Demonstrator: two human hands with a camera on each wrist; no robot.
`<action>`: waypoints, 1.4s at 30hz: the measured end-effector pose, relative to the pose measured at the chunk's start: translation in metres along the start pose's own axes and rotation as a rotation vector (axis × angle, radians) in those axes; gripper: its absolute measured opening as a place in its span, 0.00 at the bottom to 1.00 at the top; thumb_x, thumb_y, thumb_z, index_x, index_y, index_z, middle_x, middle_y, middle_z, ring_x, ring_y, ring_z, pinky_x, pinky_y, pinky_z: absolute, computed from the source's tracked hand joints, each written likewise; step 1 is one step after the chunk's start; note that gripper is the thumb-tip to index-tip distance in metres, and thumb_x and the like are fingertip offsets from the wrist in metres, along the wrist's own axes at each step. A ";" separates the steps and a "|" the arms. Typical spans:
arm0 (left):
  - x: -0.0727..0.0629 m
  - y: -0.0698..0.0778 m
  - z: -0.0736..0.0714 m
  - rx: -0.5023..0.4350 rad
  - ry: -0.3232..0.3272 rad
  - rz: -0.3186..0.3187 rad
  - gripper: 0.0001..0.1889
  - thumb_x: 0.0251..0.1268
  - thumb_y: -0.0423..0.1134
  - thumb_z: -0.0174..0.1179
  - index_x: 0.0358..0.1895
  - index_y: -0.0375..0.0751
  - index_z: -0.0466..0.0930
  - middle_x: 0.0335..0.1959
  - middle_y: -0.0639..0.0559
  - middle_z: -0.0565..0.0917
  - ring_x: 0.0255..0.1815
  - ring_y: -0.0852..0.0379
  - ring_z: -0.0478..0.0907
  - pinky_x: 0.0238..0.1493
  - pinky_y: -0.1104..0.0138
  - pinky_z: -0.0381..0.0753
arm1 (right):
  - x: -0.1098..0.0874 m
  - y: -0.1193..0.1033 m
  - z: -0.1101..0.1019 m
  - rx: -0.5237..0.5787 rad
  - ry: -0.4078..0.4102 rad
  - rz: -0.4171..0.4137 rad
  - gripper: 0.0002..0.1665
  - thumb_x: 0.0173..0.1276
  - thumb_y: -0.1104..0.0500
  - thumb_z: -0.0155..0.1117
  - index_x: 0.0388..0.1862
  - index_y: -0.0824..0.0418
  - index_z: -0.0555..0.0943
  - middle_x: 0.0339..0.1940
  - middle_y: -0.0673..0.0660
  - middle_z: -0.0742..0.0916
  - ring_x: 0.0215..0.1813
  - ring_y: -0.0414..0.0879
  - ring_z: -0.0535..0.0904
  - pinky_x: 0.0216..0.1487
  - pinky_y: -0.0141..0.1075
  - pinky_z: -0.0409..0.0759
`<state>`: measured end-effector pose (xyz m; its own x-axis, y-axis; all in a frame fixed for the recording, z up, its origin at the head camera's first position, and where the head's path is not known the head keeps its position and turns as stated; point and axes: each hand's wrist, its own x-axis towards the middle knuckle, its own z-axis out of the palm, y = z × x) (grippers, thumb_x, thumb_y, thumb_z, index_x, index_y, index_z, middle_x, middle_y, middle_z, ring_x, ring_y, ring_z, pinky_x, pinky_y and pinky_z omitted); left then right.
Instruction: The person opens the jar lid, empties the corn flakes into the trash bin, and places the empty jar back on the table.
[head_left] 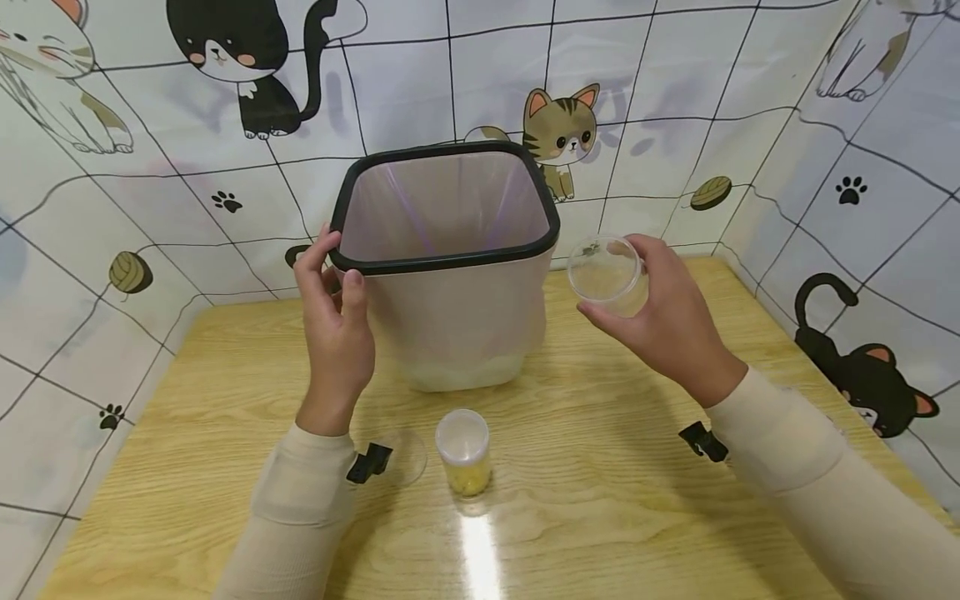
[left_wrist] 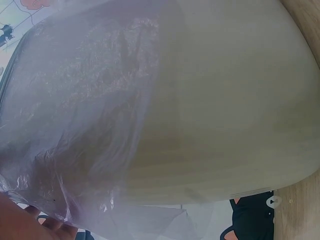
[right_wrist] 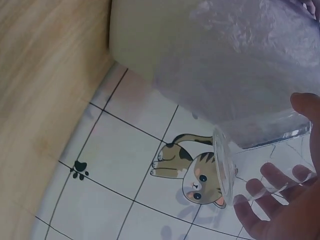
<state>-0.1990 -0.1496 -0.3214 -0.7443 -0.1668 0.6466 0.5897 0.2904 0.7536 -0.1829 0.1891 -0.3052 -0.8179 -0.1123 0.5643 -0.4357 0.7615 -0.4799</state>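
Observation:
A pale trash bin (head_left: 465, 325) with a black rim stands near the back wall, lined with a thin translucent bag (left_wrist: 95, 100) that hangs over its outside. At the bin's left front corner my left hand (head_left: 337, 350) holds on, fingers along the side and thumb in front, just under the rim. To the right of the bin, my right hand (head_left: 671, 321) grips a clear plastic cup (right_wrist: 270, 145) above the table, its round end turned toward the head camera. A clear container (head_left: 463, 450) with yellow contents in its lower part stands upright before the bin.
A transparent round disc (head_left: 405, 457), faint in outline, lies beside the left wrist. Wood-grain table (head_left: 585, 500) spreads beneath everything. Cat-patterned wall sheets (head_left: 420, 83) enclose the back and both sides.

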 end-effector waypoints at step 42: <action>0.002 0.003 -0.002 -0.034 -0.023 -0.009 0.24 0.75 0.47 0.45 0.71 0.49 0.62 0.76 0.62 0.60 0.59 0.54 0.71 0.57 0.66 0.67 | -0.060 0.032 0.060 0.439 -0.374 0.345 0.46 0.60 0.52 0.76 0.70 0.61 0.61 0.65 0.61 0.78 0.68 0.56 0.72 0.66 0.55 0.68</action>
<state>-0.1976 -0.1507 -0.3179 -0.7564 -0.1478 0.6372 0.5928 0.2569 0.7633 -0.1703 0.1824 -0.3948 -0.9784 -0.1825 0.0969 -0.1736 0.4721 -0.8643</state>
